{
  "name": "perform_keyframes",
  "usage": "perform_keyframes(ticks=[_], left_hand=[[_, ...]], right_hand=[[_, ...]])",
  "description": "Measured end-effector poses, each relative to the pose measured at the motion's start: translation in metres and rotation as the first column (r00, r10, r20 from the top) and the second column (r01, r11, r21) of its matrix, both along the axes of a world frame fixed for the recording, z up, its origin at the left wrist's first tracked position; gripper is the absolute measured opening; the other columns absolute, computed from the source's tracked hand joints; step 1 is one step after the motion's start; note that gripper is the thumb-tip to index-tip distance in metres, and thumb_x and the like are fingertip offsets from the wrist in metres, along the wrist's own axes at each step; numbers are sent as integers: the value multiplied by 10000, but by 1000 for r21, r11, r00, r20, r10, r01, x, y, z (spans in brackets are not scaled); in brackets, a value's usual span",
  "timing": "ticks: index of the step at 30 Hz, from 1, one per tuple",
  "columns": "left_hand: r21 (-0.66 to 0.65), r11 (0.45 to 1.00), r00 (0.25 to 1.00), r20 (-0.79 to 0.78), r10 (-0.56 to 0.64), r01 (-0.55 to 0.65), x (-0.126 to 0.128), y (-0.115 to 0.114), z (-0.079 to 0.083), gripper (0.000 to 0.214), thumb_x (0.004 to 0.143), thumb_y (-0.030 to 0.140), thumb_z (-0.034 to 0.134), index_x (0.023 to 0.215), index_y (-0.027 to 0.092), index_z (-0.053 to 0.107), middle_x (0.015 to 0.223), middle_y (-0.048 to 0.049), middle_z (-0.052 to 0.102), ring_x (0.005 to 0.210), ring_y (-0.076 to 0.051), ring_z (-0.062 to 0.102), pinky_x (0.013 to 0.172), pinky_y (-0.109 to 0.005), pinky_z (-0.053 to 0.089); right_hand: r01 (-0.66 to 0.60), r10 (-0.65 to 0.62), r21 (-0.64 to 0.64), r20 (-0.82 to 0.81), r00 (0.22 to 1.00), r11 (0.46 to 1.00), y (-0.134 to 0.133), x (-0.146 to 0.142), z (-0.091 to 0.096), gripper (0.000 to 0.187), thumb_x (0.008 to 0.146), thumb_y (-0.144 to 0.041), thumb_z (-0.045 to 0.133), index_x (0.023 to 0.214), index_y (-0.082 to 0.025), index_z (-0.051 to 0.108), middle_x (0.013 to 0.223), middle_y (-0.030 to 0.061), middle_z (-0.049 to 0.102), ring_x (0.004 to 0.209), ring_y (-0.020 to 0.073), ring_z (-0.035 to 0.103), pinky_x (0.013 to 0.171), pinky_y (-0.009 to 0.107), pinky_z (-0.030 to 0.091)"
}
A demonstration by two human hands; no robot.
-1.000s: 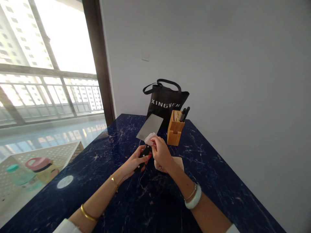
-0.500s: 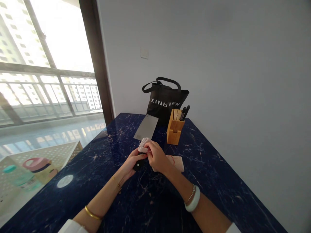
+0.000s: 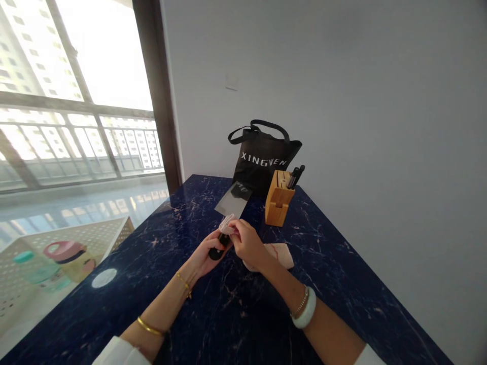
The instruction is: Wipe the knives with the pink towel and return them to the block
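Observation:
My left hand (image 3: 207, 255) is wrapped round the black handle of a cleaver (image 3: 231, 203). Its broad, shiny blade points away from me and mirrors part of the black bag. A white cloth (image 3: 227, 224) is bunched where the blade meets the handle. My right hand (image 3: 245, 244) pinches that cloth between thumb and fingers, close beside my left hand. Under and right of my right wrist lies a folded pale cloth with a red line (image 3: 280, 255), partly hidden by the arm.
Beyond my hands a wooden knife block (image 3: 277, 208) with black-handled knives stands on the dark blue marbled table (image 3: 236, 314). A black tote bag (image 3: 262, 157) leans at the wall. To the left, a perforated basket (image 3: 95, 229) holds bottles; a white disc (image 3: 104, 278) lies nearby.
The cleaver has tilted so its blade now reflects the bag's lettering. Both hands stay close together on the handle and cloth. The whole view has shifted slightly.

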State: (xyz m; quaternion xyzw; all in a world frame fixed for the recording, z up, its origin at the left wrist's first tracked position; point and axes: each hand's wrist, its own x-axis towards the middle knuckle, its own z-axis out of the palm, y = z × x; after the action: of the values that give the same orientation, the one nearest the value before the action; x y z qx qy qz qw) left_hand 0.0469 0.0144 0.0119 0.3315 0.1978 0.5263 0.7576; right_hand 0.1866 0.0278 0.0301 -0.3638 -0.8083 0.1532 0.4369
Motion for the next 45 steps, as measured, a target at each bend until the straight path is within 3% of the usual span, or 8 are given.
perform_keyframes(ticks=[4, 9, 15, 22, 27, 34, 41, 45], left_hand=[[21, 1000, 999, 27, -17, 16, 0, 1, -1, 611, 499, -49, 449, 1058, 136, 614, 1066, -58, 560, 1009, -157, 497, 950, -249, 355], [-6, 999, 999, -26, 35, -35, -2, 2, -3, 499, 497, -37, 441, 917, 122, 659, 826, -58, 599, 754, -122, 544, 688, -174, 439], [-16, 1000, 999, 34, 25, -24, 4, -2, 0, 618, 470, -67, 436, 1021, 135, 631, 1060, -55, 562, 977, -146, 500, 907, -220, 373], [-10, 999, 999, -4, 45, -45, -2, 1, 2, 607, 482, -38, 431, 1030, 129, 634, 1005, -73, 584, 899, -160, 535, 764, -200, 428], [8, 1000, 999, 27, 19, -19, 1, -2, 2, 656, 466, -41, 427, 1069, 137, 615, 1106, -60, 550, 1053, -178, 476, 930, -231, 359], [-61, 996, 998, 13, 65, -64, -2, 1, -2, 621, 486, -38, 410, 1059, 114, 595, 1059, -74, 569, 869, -154, 544, 753, -217, 432], [-102, 995, 992, 130, 9, 4, -2, -5, 9, 437, 819, 322, 432, 1168, 70, 509, 1084, -137, 544, 930, -213, 546, 770, -287, 451], [-117, 993, 993, 114, -7, 21, 1, -3, 8, 555, 843, 510, 408, 1193, 85, 477, 1128, -155, 520, 995, -224, 530, 845, -318, 436]], right_hand=[[73, -72, 13, -74, 995, 997, 8, 1, -2, 198, 758, -67, 407, 921, -125, 503, 903, 56, 517, 887, 142, 474, 816, 260, 379], [-16, 13, -73, -39, 999, 997, -8, -6, -10, 209, 751, -85, 428, 937, -145, 504, 943, 50, 524, 899, 150, 476, 783, 263, 390], [69, -77, -50, -160, 984, 996, 2, -1, -7, 191, 776, -98, 422, 945, -127, 506, 929, 57, 521, 887, 134, 484, 810, 258, 392], [-63, 55, -93, -91, 994, 994, -16, -9, -8, 205, 758, -90, 445, 949, -143, 501, 948, 47, 527, 901, 142, 487, 814, 266, 392], [89, -95, -43, -197, 976, 995, -3, -1, -6, 212, 775, -88, 418, 967, -133, 494, 957, 58, 513, 908, 130, 478, 832, 256, 390], [-45, 33, -110, -109, 993, 993, -27, -10, -12, 235, 750, -70, 443, 960, -165, 491, 970, 22, 522, 928, 117, 479, 820, 232, 382], [-53, 34, -139, -138, 990, 989, -26, -10, -10, 203, 789, -128, 446, 985, -162, 485, 981, 34, 516, 926, 128, 480, 826, 251, 378], [-29, 14, -133, -115, 993, 991, -33, -12, -13, 197, 776, -105, 431, 959, -165, 471, 975, 34, 515, 921, 143, 469, 791, 264, 372]])
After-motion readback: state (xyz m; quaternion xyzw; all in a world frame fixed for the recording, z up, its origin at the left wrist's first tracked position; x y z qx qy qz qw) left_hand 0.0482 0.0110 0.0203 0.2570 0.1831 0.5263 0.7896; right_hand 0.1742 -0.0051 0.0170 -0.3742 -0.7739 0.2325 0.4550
